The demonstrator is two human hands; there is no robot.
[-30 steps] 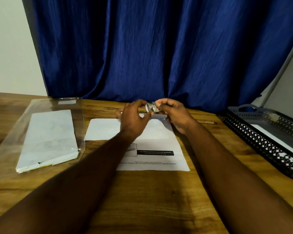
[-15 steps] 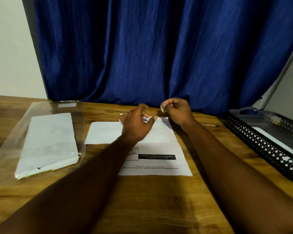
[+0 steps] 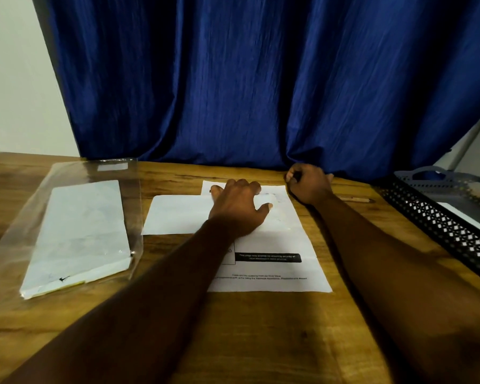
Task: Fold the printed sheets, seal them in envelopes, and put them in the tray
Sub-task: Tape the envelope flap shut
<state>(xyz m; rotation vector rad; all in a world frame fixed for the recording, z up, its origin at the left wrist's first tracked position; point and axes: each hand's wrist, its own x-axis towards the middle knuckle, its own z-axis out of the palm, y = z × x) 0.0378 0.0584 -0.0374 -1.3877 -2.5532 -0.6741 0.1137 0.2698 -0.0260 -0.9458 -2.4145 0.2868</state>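
A white envelope [image 3: 178, 214] lies across the top of a printed sheet [image 3: 275, 273] in the middle of the wooden table. My left hand [image 3: 239, 209] rests flat on the envelope's right part, palm down, fingers spread. My right hand [image 3: 309, 184] is a closed fist on the table just beyond the sheet's far right corner, close to the curtain; whether anything is inside it is hidden. The black mesh tray [image 3: 441, 217] stands at the right edge with a white envelope [image 3: 466, 214] lying in it.
A stack of white envelopes [image 3: 78, 234] sits inside a clear plastic bag [image 3: 17, 231] on the left. A pencil [image 3: 358, 200] lies behind my right forearm. A blue curtain [image 3: 233, 92] hangs along the table's far edge.
Both hands were raised, pinching a small shiny piece together. The left hand has dropped flat onto the envelope. The right hand moved right and down to the table and closed into a fist.
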